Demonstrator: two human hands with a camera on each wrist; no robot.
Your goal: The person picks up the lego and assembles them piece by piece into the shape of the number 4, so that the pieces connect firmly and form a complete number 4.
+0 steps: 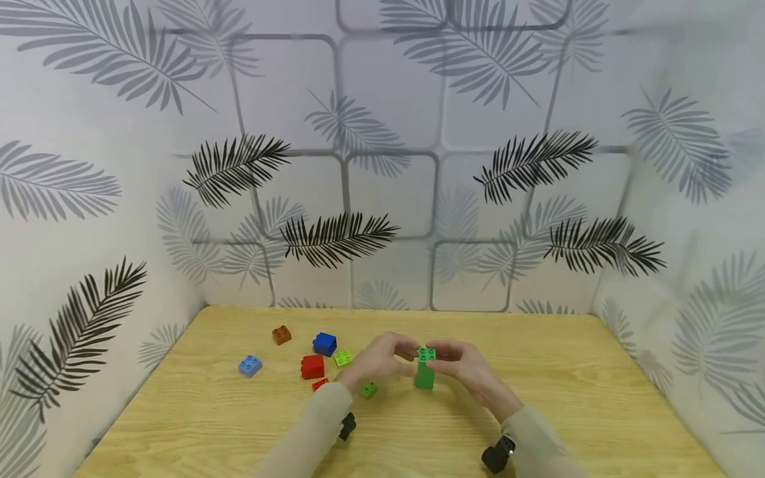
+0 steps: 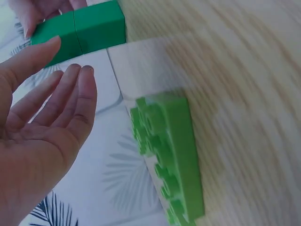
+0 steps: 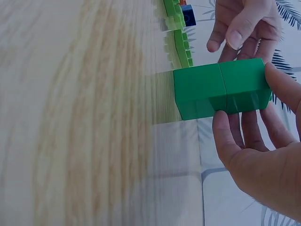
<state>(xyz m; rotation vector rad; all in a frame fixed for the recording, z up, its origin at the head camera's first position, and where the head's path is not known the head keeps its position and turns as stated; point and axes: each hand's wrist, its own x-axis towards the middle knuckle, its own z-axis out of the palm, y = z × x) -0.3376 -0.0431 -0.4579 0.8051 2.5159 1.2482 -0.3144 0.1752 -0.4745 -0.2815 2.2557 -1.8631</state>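
A green tower of two stacked toy building blocks [image 1: 425,378] stands upright on the table, studs on top in the head view. My right hand [image 1: 475,378] holds it from the right. In the right wrist view the thumb [image 3: 281,82] is at the tower's upper end and other fingers lie along its side. On the opposite side, my left hand [image 1: 382,358] is beside the tower with relaxed fingers; the left wrist view shows nothing in its palm [image 2: 40,146]. Below the left wrist lies a light green brick [image 1: 368,390], also large in the left wrist view.
Left of the hands lie a lime brick [image 1: 343,358], a red block [image 1: 313,366], a small red brick [image 1: 321,384] partly behind the left sleeve, a dark blue block [image 1: 325,344], a light blue brick [image 1: 250,366] and a brown brick [image 1: 281,334]. Leaf-patterned walls [image 1: 394,272] enclose the wooden table [image 1: 574,372].
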